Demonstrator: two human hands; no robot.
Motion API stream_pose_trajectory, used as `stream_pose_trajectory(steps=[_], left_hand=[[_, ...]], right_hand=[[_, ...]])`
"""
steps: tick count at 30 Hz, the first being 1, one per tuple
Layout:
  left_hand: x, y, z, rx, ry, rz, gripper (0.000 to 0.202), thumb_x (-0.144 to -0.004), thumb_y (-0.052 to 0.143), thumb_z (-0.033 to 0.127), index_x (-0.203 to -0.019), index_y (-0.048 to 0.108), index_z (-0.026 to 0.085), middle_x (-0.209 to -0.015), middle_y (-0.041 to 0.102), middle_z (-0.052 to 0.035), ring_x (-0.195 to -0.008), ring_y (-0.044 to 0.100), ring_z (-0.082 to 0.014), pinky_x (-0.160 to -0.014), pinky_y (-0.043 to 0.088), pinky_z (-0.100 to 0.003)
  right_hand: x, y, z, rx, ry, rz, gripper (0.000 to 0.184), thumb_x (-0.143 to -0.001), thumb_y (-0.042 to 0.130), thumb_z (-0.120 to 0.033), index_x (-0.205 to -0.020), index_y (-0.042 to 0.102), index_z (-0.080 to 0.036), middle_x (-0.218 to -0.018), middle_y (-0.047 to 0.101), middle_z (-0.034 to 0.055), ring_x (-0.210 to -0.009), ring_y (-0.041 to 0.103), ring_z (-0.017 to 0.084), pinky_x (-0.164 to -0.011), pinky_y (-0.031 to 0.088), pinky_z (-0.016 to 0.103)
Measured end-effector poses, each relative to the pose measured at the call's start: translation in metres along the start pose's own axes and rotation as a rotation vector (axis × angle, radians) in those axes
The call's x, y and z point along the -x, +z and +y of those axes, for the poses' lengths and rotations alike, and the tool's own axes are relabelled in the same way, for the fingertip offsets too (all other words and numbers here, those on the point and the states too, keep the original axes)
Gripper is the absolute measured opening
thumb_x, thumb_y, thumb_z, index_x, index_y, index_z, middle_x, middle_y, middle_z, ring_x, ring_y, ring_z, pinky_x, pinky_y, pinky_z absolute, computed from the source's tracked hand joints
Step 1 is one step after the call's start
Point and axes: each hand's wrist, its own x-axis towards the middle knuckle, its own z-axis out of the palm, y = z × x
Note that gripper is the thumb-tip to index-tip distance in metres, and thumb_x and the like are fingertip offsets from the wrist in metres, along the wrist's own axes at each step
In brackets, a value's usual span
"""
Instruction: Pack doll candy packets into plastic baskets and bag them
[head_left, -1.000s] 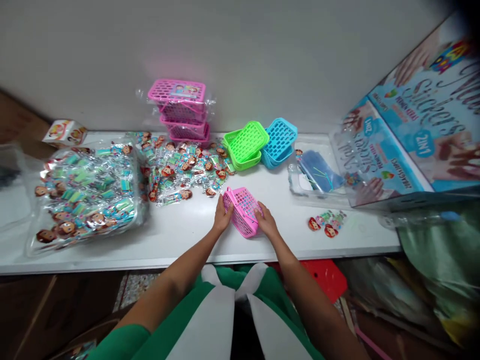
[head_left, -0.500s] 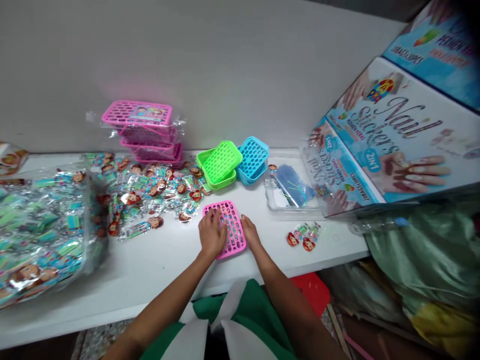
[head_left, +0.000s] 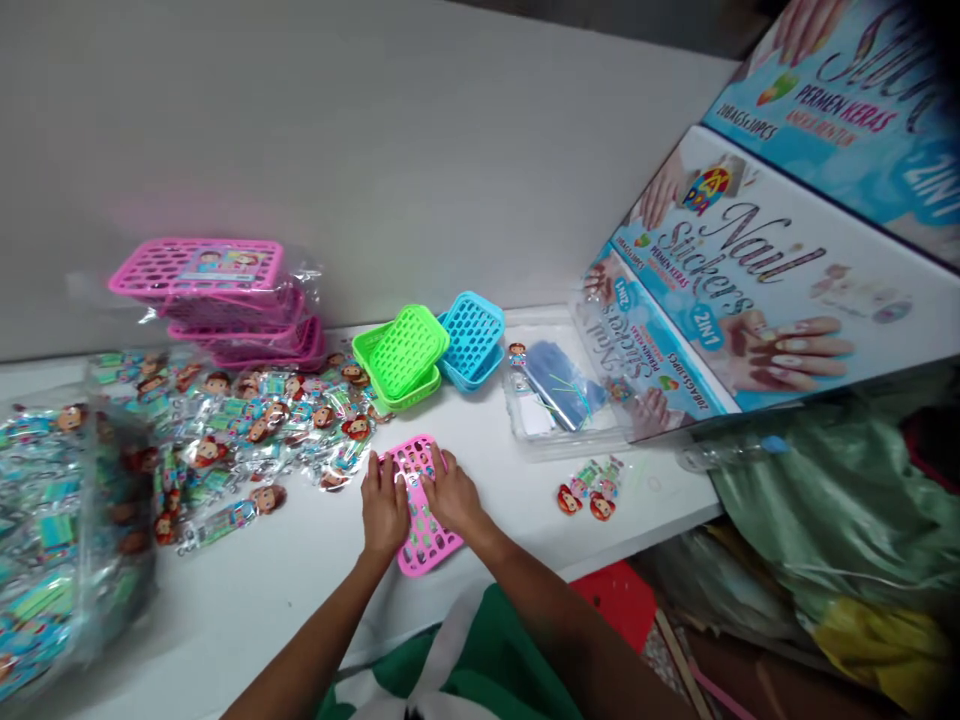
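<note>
A small pink plastic basket [head_left: 426,535] with a perforated top lies on the white table, its near end angled toward me. Colourful bits show through its holes. My left hand [head_left: 385,505] grips its left side, with the fingers bent over the far left edge. On the opposite side, my right hand [head_left: 452,492] clasps the rim, fingers resting over the top near the far corner. My palms cover parts of both long sides. Beyond it sit green baskets [head_left: 405,350] and blue baskets [head_left: 472,340], each group nested with a perforated piece tilted on top.
Clear packets with cartoon-figure heads [head_left: 262,420] are heaped to the left, beside a big clear bag [head_left: 45,540] full of them. Wrapped pink baskets [head_left: 202,270] stand stacked behind. Rightward are a clear tray [head_left: 559,445], a few loose packets [head_left: 589,490] and nail-sticker boxes [head_left: 787,290].
My right hand has moved from the basket's right edge up over its far right part. My left hand has shifted to the left side. The whole view has swung to the right.
</note>
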Motion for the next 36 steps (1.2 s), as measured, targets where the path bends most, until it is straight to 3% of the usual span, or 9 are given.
stream_pose_trajectory(steps=[3,6,10,17,20,23,27,31,36], left_hand=[[0.009,0.0,0.001,0.108,-0.233,0.125,0.061,-0.095,0.025,0.043,-0.149,0.014,0.016,-0.155,0.016,-0.0109,-0.143,0.014,-0.0223,-0.117,0.016,-0.043],[0.014,0.001,0.002,0.192,-0.413,0.174,0.063,-0.095,0.025,0.047,-0.148,0.015,0.016,-0.151,0.029,-0.012,-0.139,0.027,-0.0212,-0.114,0.025,-0.038],[0.015,0.002,0.0,0.234,-0.471,0.157,0.059,-0.095,0.024,0.049,-0.146,0.026,0.02,-0.146,0.039,-0.0088,-0.135,0.035,-0.02,-0.112,0.029,-0.036],[0.017,0.002,-0.003,0.392,-0.567,0.161,0.063,-0.094,0.026,0.05,-0.147,0.022,0.017,-0.147,0.038,-0.0103,-0.135,0.036,-0.0196,-0.112,0.03,-0.036],[0.018,0.001,-0.004,0.476,-0.6,0.218,0.059,-0.095,0.023,0.049,-0.144,0.028,0.017,-0.145,0.041,-0.0099,-0.133,0.039,-0.018,-0.11,0.034,-0.034],[0.023,0.001,-0.004,0.51,-0.604,0.242,0.055,-0.096,0.023,0.048,-0.137,0.041,0.017,-0.14,0.047,-0.0098,-0.129,0.044,-0.0183,-0.108,0.037,-0.035],[0.042,0.003,-0.001,0.476,-0.666,0.308,0.049,-0.092,0.039,0.046,-0.129,0.049,0.016,-0.132,0.052,-0.0131,-0.123,0.049,-0.0211,-0.104,0.04,-0.038],[0.069,0.007,0.008,0.5,-0.683,0.305,0.045,-0.089,0.046,0.044,-0.125,0.05,0.016,-0.12,0.055,-0.0135,-0.11,0.055,-0.0209,-0.091,0.047,-0.037],[0.086,0.01,0.014,0.45,-0.546,0.284,0.028,-0.093,0.04,0.035,-0.108,0.056,0.017,-0.105,0.06,-0.0091,-0.103,0.054,-0.0197,-0.092,0.044,-0.038]], right_hand=[[-0.004,-0.002,0.011,-0.16,0.049,-0.041,0.058,-0.095,0.03,-0.04,-0.147,0.024,-0.017,-0.134,0.051,0.0144,-0.113,0.056,0.026,-0.094,0.044,0.038],[-0.01,0.002,0.022,-0.326,0.168,-0.075,0.049,-0.096,0.026,-0.045,-0.135,0.046,-0.023,-0.122,0.061,0.0078,-0.108,0.058,0.024,-0.094,0.044,0.038],[-0.019,0.008,0.029,-0.479,0.211,-0.099,0.052,-0.094,0.025,-0.054,-0.114,0.063,-0.024,-0.111,0.066,0.0065,-0.106,0.058,0.023,-0.095,0.042,0.037],[-0.022,0.004,0.033,-0.45,0.222,-0.179,0.053,-0.092,0.027,-0.052,-0.114,0.062,-0.02,-0.114,0.064,0.0095,-0.108,0.056,0.024,-0.096,0.04,0.04],[-0.03,0.001,0.037,-0.419,0.203,-0.19,0.054,-0.093,0.025,-0.053,-0.116,0.062,-0.019,-0.114,0.064,0.0102,-0.109,0.055,0.025,-0.098,0.039,0.042],[-0.043,-0.004,0.031,-0.314,0.09,-0.11,0.057,-0.095,0.022,-0.05,-0.127,0.055,-0.016,-0.122,0.059,0.0136,-0.118,0.048,0.027,-0.102,0.033,0.045],[-0.06,-0.008,-0.003,-0.116,-0.212,-0.025,0.055,-0.093,0.033,-0.048,-0.138,0.043,-0.018,-0.138,0.045,0.0146,-0.126,0.037,0.03,-0.105,0.025,0.049],[-0.066,0.007,-0.046,0.061,-0.575,-0.153,0.05,-0.093,0.04,-0.045,-0.136,0.046,-0.02,-0.138,0.045,0.0126,-0.126,0.036,0.028,-0.106,0.02,0.046],[-0.06,0.032,-0.064,0.257,-0.668,-0.208,0.037,-0.095,0.038,-0.036,-0.119,0.057,-0.015,-0.116,0.059,0.0125,-0.11,0.047,0.025,-0.103,0.022,0.043]])
